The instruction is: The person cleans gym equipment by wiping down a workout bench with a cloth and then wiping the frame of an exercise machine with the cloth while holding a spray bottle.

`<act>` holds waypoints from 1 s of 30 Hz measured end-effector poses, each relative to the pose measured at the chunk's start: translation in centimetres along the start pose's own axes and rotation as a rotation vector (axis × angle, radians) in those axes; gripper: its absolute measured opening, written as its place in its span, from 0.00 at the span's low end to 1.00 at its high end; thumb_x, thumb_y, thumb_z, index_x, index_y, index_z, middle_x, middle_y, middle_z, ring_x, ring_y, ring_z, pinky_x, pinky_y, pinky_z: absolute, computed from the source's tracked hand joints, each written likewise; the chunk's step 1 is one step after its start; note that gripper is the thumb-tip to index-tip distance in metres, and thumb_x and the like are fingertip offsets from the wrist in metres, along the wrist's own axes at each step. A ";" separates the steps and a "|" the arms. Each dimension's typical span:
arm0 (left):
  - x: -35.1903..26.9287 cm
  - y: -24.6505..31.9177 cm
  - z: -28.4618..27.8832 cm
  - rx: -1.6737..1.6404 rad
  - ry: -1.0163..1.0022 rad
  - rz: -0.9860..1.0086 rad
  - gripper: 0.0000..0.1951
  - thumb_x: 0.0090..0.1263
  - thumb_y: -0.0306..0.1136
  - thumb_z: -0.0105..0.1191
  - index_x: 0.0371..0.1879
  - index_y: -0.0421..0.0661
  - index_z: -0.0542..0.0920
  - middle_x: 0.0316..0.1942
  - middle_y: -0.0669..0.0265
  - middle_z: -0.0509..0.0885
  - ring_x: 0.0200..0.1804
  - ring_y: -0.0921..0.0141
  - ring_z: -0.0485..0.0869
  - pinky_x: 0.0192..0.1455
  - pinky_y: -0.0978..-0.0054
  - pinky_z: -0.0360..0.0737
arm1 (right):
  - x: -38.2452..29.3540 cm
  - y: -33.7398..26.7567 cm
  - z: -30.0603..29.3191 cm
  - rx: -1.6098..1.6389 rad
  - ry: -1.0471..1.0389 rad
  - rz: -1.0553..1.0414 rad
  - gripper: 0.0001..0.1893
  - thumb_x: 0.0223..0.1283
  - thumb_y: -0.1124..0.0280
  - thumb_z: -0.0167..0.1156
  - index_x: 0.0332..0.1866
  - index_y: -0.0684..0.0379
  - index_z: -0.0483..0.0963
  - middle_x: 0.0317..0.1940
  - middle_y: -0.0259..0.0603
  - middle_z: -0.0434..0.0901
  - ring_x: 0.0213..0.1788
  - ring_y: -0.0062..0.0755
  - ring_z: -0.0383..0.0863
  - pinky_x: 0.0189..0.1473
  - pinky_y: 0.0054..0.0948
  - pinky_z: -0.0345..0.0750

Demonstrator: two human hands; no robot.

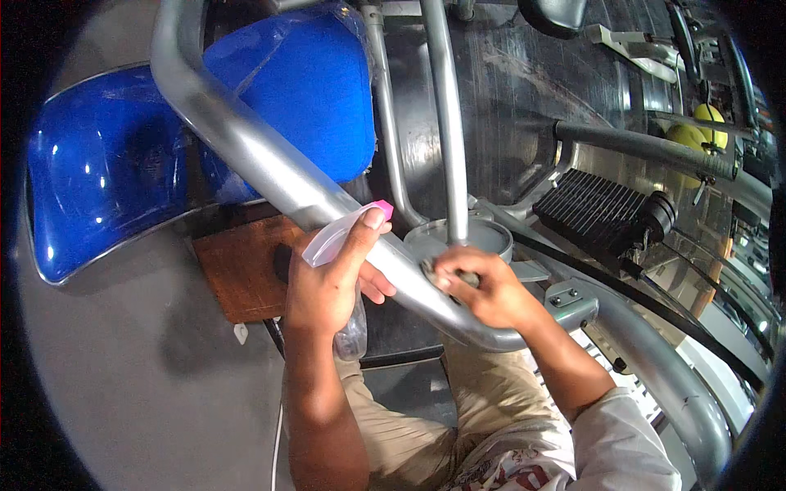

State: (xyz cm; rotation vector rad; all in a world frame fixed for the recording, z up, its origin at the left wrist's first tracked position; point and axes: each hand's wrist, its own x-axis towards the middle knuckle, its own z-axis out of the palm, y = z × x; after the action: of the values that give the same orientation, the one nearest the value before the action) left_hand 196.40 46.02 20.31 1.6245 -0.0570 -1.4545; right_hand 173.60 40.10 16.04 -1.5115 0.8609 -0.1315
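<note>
My left hand (pixel 325 288) is wrapped around a spray bottle with a translucent head (pixel 331 242) and a pink nozzle (pixel 384 210). Its clear plastic body (pixel 351 334) hangs below the hand. The fingers of that hand lie close to a thick silver metal tube (pixel 270 153), which runs diagonally in front of me and bends near my lap. Farther down this tube, my right hand (pixel 476 285) grips a crumpled greyish cloth (pixel 433 270) against its surface. The hand is slightly blurred, and most of the cloth is hidden under the fingers.
A blue padded chair (pixel 295 104), partly wrapped in clear plastic, stands at the left beside a brown wooden board (pixel 239 270). Beyond the tube are a thinner upright tube (pixel 448 123), a round grey base (pixel 497 236) and a black weight stack (pixel 589 199). A black cable (pixel 614 282) crosses at right.
</note>
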 end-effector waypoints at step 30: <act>0.3 1.5 -0.3 0.175 -0.101 -0.075 0.28 0.75 0.49 0.57 0.58 0.32 0.81 0.31 0.55 0.87 0.22 0.67 0.85 0.24 0.73 0.80 | 4.3 -3.0 2.1 -0.183 0.063 -0.353 0.08 0.53 0.78 0.67 0.38 0.55 0.81 0.41 0.35 0.81 0.46 0.39 0.79 0.49 0.39 0.69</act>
State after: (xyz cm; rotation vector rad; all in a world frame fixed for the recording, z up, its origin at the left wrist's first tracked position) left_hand 197.50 45.24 20.99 1.7073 -0.1879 -1.6269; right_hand 179.09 38.96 16.62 -1.8310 0.6611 -0.3693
